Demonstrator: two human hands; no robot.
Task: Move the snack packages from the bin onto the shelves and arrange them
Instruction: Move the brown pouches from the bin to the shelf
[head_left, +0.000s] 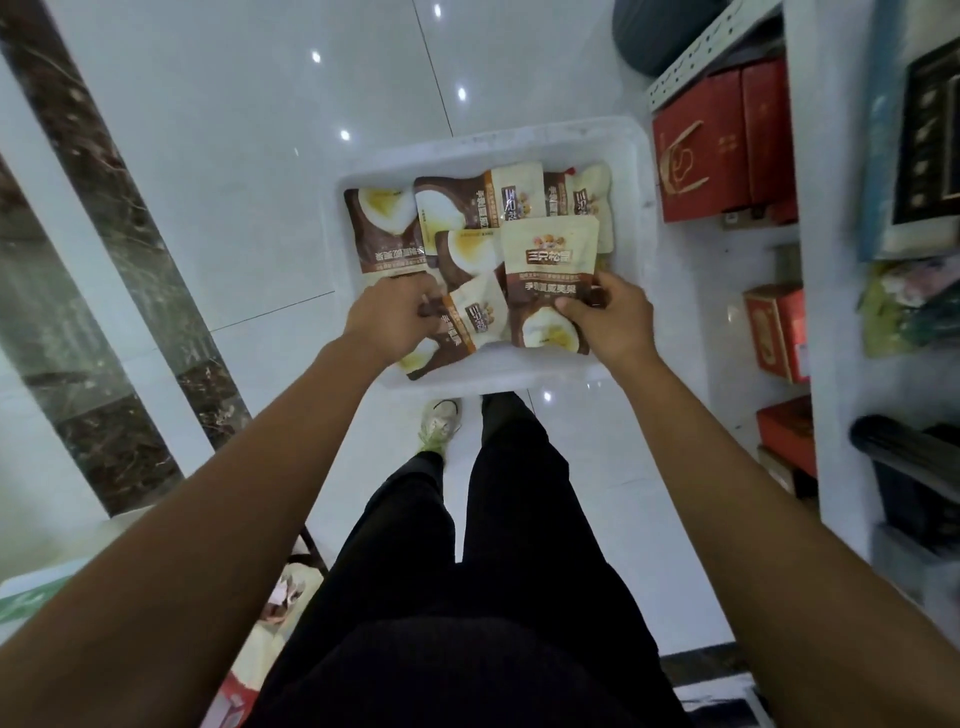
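A white plastic bin (631, 156) sits on the floor in front of me, holding several brown and cream snack packages. My right hand (610, 317) grips the lower right edge of one upright package (550, 270) at the bin's near side. My left hand (397, 317) pinches the edge of a tilted package (470, 325) lying at the bin's near left. Other packages (457, 202) lie flat further back in the bin.
A white shelf unit (810, 218) stands on the right, with red gift boxes (722, 150) on an upper level and more red boxes (779, 332) lower down. Glossy white floor tiles surround the bin. My legs and one shoe (441, 421) are just behind it.
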